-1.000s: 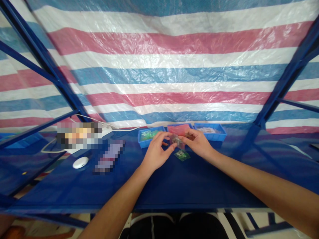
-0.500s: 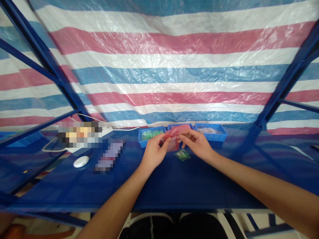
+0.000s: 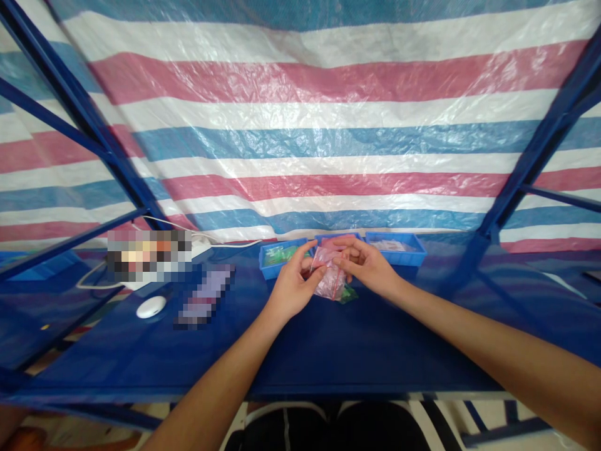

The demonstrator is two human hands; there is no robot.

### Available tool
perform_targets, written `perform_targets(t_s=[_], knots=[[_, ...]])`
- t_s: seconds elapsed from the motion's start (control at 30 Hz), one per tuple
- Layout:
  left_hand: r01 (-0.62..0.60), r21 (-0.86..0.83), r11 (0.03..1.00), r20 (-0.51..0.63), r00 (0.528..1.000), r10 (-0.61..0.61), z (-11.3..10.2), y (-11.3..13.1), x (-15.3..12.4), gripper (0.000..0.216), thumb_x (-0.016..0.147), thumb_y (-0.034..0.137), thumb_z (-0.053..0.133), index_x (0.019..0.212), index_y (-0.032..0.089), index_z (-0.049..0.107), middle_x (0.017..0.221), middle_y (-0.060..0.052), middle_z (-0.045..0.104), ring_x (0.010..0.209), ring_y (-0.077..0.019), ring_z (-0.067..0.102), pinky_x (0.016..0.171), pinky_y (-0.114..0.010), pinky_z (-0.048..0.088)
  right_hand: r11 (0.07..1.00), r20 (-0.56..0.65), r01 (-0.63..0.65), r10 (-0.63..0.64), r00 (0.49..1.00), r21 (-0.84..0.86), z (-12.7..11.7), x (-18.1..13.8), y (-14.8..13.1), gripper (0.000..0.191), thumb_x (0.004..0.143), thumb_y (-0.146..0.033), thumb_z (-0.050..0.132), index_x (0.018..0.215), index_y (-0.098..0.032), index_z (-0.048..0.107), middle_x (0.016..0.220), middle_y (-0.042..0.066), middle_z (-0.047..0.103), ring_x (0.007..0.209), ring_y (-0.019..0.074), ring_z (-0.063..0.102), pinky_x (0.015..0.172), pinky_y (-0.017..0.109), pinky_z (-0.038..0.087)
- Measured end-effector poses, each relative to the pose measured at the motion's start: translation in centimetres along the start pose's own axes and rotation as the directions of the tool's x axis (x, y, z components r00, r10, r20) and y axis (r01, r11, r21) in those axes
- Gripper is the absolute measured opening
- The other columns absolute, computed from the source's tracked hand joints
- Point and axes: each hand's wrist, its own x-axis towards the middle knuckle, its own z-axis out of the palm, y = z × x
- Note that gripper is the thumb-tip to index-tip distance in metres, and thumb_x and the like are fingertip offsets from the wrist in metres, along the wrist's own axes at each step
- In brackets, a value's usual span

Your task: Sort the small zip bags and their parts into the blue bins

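Between my hands is a pinkish-red, see-through plastic bag (image 3: 330, 280), tilted with its lower edge toward me. My left hand (image 3: 295, 283) pinches its left side between thumb and fingers, the index finger stretched past it. On the other side, my right hand (image 3: 369, 266) has its fingers curled and closed on the bag's upper right part. Under the bag's lower right corner a small green packet (image 3: 348, 294) lies on the blue table (image 3: 375, 351), partly covered. Whatever the bag contains is too blurred to make out.
Behind my hands stand three blue trays: a left tray (image 3: 271, 270) with green packets, a middle tray (image 3: 323, 237) mostly hidden, and a right tray (image 3: 408, 257) with whitish packets. To the left are a white oval case (image 3: 151, 307), a pixelated flat object (image 3: 205, 296) and white cables (image 3: 235, 245).
The pink bag has tipped toward me and now covers much of the green packet. My left index finger has stretched out; both hands stay in nearly the same place.
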Motion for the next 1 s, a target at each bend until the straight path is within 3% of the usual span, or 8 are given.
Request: perform_targets(t_s=[0.13,0.3,0.47,0.6,0.67,0.73,0.83,1.0], knots=[[0.016,-0.008,1.000,0.030,0.999,-0.015,-0.2,-0.4,0.0,0.068,0.095,0.039,0.067,0.156,0.027,0.040,0.095,-0.004,0.076,0.078,-0.0224,0.072,0.069,-0.033,0.056,0.997,0.069,0.024,-0.019,0.997,-0.068,-0.5,-0.3,0.2,0.056,0.088,-0.047,0.075,0.138,-0.025,0.061,0.074,-0.003,0.066,0.057,0.0137,0.058,0.055,0.027,0.051],[0.015,-0.029,0.999,0.072,0.997,-0.013,-0.1,-0.7,0.1,0.069,0.096,0.040,0.065,0.158,0.026,0.036,0.097,-0.004,0.075,0.083,-0.0211,0.073,0.074,-0.032,0.057,0.957,0.130,0.138,-0.107,0.986,-0.256,-0.3,-0.9,-0.2,0.039,0.096,-0.046,0.065,0.130,-0.028,0.072,0.094,0.004,0.075,0.064,0.0164,0.062,0.057,0.029,0.050],[-0.018,0.010,1.000,-0.042,0.999,0.018,-0.1,-1.6,0.4,0.072,0.093,0.039,0.071,0.156,0.025,0.038,0.114,-0.008,0.072,0.094,-0.0199,0.072,0.081,-0.032,0.058,0.945,-0.099,0.140,-0.176,0.979,-0.297,-1.3,-0.3,-0.4,0.036,0.096,-0.050,0.062,0.119,-0.026,0.076,0.093,0.005,0.077,0.059,0.0186,0.064,0.055,0.033,0.052],[-0.018,0.139,0.990,-0.061,0.998,0.026,-0.2,-1.7,0.4,0.066,0.093,0.038,0.071,0.151,0.025,0.044,0.120,-0.010,0.071,0.091,-0.0184,0.072,0.074,-0.029,0.056,0.940,-0.331,0.109,-0.221,0.918,-0.324,-3.0,0.7,0.2,0.041,0.097,-0.054,0.061,0.122,-0.024,0.072,0.082,0.005,0.074,0.064,0.0230,0.068,0.060,0.036,0.054],[-0.049,0.218,0.975,-0.034,0.998,0.058,-0.1,-1.1,0.2,0.057,0.094,0.039,0.070,0.145,0.024,0.051,0.118,-0.010,0.072,0.095,-0.0203,0.072,0.079,-0.032,0.057,0.914,-0.366,0.108,-0.262,0.893,-0.391,-3.6,1.1,0.6,0.043,0.097,-0.054,0.061,0.127,-0.024,0.070,0.093,0.008,0.076,0.076,0.0257,0.071,0.070,0.039,0.058],[-0.125,0.296,0.947,0.058,0.992,0.112,0.1,-0.1,-0.2,0.044,0.094,0.041,0.070,0.134,0.025,0.062,0.117,-0.010,0.072,0.103,-0.0229,0.071,0.090,-0.037,0.057,0.878,-0.344,0.128,-0.309,0.887,-0.460,-3.9,1.3,0.9,0.047,0.097,-0.053,0.061,0.134,-0.024,0.067,0.113,0.011,0.074,0.094,0.0281,0.072,0.084,0.042,0.059],[-0.285,0.335,0.898,0.276,0.941,0.196,0.4,1.2,-0.8,0.035,0.093,0.042,0.071,0.124,0.025,0.070,0.125,-0.011,0.068,0.120,-0.0263,0.065,0.109,-0.043,0.050,0.818,-0.228,0.191,-0.362,0.904,-0.542,-3.8,1.7,1.4,0.054,0.097,-0.049,0.062,0.146,-0.025,0.058,0.134,0.012,0.067,0.117,0.0305,0.066,0.104,0.047,0.053],[-0.361,0.356,0.862,0.448,0.875,0.182,0.7,1.5,-1.3,0.042,0.089,0.042,0.076,0.129,0.029,0.071,0.134,-0.011,0.065,0.128,-0.0293,0.061,0.115,-0.045,0.045,0.644,0.027,0.262,-0.350,0.936,-0.718,-3.7,2.1,2.0,0.052,0.098,-0.048,0.061,0.143,-0.023,0.061,0.138,0.013,0.066,0.133,0.0343,0.056,0.116,0.053,0.043]])
